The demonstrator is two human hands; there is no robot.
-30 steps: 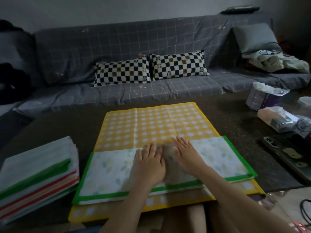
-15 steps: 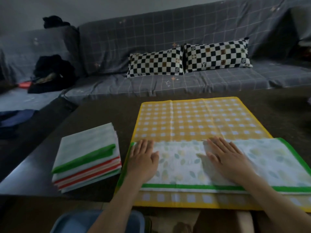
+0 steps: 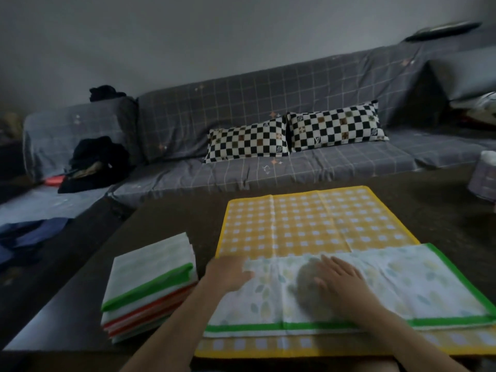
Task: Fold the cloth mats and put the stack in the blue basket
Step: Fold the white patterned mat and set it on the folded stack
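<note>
A white leaf-print mat with a green border [image 3: 418, 288] lies folded in half lengthwise on top of a spread yellow checked mat [image 3: 308, 224] on the dark table [image 3: 166, 218]. My left hand [image 3: 228, 275] is at the folded mat's left end, its fingers tucked under the cloth edge. Flat on the mat's middle rests my right hand [image 3: 341, 283], palm down. A stack of folded mats [image 3: 150, 285] with green and red borders sits to the left. The blue basket is out of view.
A grey checked sofa [image 3: 268, 111] runs behind the table with two black-and-white checkered pillows [image 3: 292, 132]. Dark clothes [image 3: 96, 162] lie on its left end. A tissue pack [image 3: 483, 175] stands at the table's right edge.
My left hand slid leftward to the folded mat's left end and took its edge. My right hand shifted toward the mat's middle. The view tilted up, hiding the blue basket.
</note>
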